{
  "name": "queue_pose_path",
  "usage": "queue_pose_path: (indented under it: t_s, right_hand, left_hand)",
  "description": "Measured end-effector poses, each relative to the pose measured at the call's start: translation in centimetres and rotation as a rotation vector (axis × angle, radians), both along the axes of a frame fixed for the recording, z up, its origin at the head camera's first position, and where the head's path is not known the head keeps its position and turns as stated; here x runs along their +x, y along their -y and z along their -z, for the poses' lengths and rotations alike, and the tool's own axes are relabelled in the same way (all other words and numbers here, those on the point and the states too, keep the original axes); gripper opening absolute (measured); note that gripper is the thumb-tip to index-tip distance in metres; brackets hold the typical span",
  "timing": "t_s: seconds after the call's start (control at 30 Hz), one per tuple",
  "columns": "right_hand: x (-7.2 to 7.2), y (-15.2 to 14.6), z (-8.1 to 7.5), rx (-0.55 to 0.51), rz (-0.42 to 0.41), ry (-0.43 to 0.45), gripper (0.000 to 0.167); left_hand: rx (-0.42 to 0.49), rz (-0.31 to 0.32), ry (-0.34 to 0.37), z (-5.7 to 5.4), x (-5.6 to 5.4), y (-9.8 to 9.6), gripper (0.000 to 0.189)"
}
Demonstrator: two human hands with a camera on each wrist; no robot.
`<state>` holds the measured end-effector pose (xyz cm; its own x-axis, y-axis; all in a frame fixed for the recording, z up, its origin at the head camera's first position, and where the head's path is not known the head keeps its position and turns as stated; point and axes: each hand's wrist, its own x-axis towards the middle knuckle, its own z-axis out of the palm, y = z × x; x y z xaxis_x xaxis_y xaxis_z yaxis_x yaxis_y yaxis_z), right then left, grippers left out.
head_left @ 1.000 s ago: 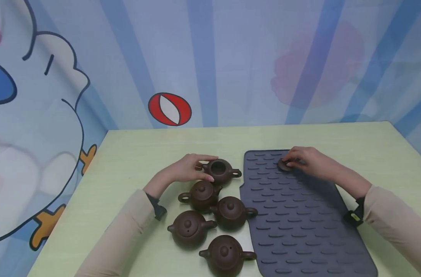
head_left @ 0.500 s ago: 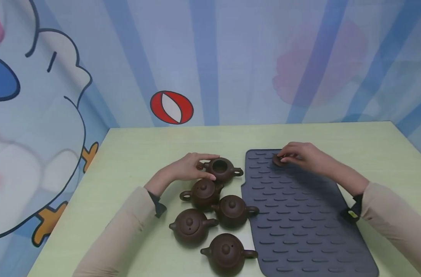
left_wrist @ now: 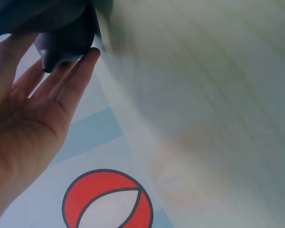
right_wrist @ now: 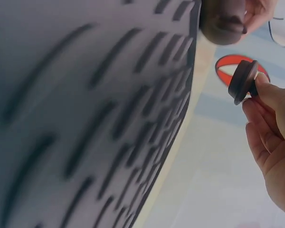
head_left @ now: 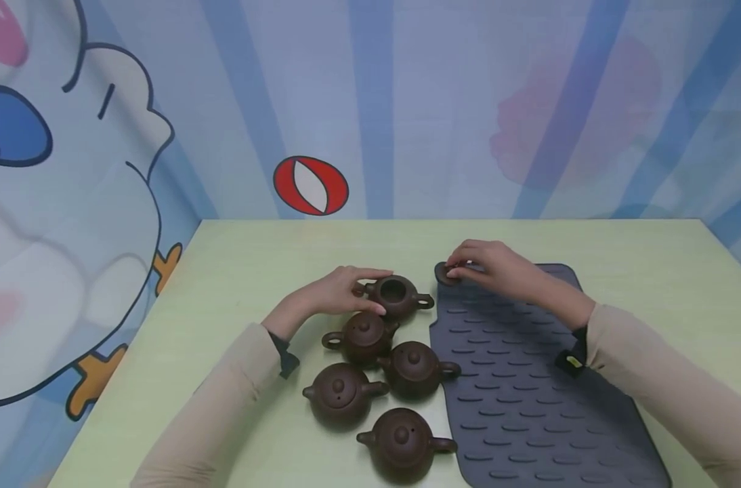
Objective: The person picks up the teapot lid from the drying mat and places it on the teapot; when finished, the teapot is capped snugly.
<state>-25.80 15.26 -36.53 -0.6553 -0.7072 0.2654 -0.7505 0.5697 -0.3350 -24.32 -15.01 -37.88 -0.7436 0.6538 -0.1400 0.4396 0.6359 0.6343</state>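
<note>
A brown clay teapot (head_left: 401, 308) without a lid stands at the back of the group, its round mouth facing up. My left hand (head_left: 340, 291) holds it from the spout side, thumb in front and fingers behind; in the left wrist view the fingers (left_wrist: 78, 78) touch the dark pot's body. By its knob, my right hand (head_left: 489, 266) pinches a small round teapot lid (head_left: 446, 274) above the back left corner of the grey mat. The right wrist view shows that lid (right_wrist: 242, 81) tilted on edge, in the air, between thumb and fingertips.
Several lidded teapots stand in front of the open one: one close before it (head_left: 364, 339), another beside the mat (head_left: 413, 371), others nearer (head_left: 340, 396). A ridged grey mat (head_left: 529, 407) covers the right of the pale green table (head_left: 273, 257). A printed cloth (head_left: 431, 102) hangs behind.
My right hand has carried the lid left across the mat's back part, closer to the open teapot, lifting it slightly. The left hand stays on the teapot. The head view has shifted a little.
</note>
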Motion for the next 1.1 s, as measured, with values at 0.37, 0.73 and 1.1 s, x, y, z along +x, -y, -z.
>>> queue_pose_path:
  t_s: [0.37,0.73,1.1]
  right_hand:
    - [0.0,4.8,-0.7,-0.027,-0.131,-0.034,0.015]
    - [0.5,7.3,0.6,0.029,-0.251,-0.214,0.013]
    - [0.7,6.7,1.2,0.068,-0.208,-0.209,0.020]
  left_hand:
    - [-0.032,-0.010,0.022,0.3,-0.7,-0.1,0.072]
    - [-0.003,-0.003,0.020,0.5,-0.7,-0.1,0.069]
    - [-0.023,0.017,0.019,0.4,-0.9,-0.4,0.069]
